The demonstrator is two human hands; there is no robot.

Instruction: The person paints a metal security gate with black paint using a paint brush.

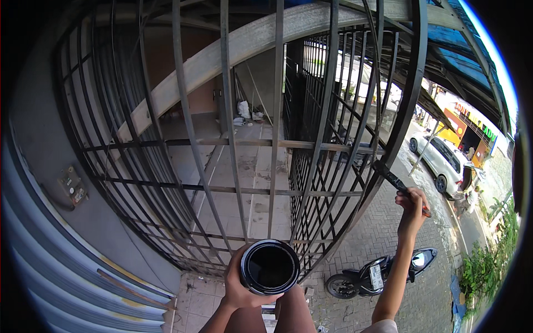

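Note:
My left hand (236,280) is wrapped round an open paint can (270,267) in front of my legs, and dark paint shows inside it. Out to the right, my right hand (411,205) grips the handle of a paintbrush (392,178). The brush's dark bristles reach the right part of the metal bar grille (333,145), by its thick corner post (408,91); whether they touch it I cannot tell. Some bars of the grille look black and others greyish.
A motorcycle (372,276) stands below my right arm on the paved ground (327,316). A white car (438,157) is parked farther off. At left are a corrugated metal shutter (72,277) and an electrical box (72,186) on the wall. A pale beam (250,44) crosses behind the bars.

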